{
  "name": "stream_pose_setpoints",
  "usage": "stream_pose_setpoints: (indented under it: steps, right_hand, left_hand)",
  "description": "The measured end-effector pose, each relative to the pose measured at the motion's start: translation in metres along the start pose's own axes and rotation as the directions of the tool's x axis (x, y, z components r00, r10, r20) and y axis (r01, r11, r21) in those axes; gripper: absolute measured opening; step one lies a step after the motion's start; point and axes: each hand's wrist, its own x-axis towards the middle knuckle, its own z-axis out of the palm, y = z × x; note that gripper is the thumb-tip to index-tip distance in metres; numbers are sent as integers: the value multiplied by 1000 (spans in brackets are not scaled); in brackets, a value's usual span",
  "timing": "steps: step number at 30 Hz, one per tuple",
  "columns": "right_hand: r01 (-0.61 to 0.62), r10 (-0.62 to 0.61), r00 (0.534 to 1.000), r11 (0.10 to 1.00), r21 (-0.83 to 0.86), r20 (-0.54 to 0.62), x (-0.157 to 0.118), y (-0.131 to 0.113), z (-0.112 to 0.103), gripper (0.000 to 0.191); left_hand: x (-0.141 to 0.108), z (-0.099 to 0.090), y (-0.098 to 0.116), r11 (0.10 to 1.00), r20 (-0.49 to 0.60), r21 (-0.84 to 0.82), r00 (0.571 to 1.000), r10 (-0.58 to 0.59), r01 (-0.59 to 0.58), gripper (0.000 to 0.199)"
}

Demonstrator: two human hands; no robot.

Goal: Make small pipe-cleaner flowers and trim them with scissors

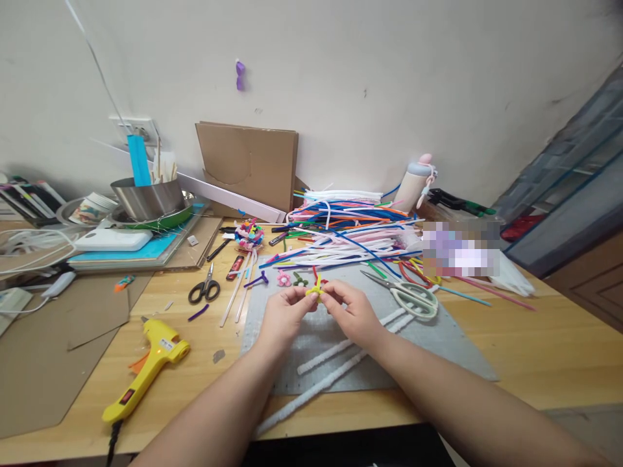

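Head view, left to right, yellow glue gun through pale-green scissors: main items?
Yellow glue gun → black-handled scissors → pale sticks → left hand → yellow fuzzy piece → right hand → pale-green scissors.

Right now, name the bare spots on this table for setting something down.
The light wooden table is bare right of the grey rectangular mat's near half and, bar a small grey scrap, between that half and the yellow plastic glue gun. It is crowded behind the left hand and right hand, with heaped coloured fuzzy stems.
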Motion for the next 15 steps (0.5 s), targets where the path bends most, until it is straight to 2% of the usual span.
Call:
stream_pose_setpoints:
  steps: [3,6,10,12,15]
  right_hand:
    - [-24,26,994,999,27,-106,4,5,-7,24]
    - [-16,19,984,1000,18,-176,11,10,-16,22]
    - [2,-1,1000,1000,20,-23,17,12,-23,22]
    - [-10,8,999,1000,26,51,17,11,-21,19]
    - [-17,16,996,1000,18,87,14,8,-18,18]
  left_hand:
    - [0,-1,3,991,7,-116,998,-69,70,18]
    - [-1,-2,9,947,69,-240,977,-201,212,9]
    - [-2,-4,17,850,219,-330,909,-354,411,7]
    - [-2,-5,18,818,260,-359,890,-375,449,8]
    - [-1,-6,18,798,276,-387,884,-378,462,8]
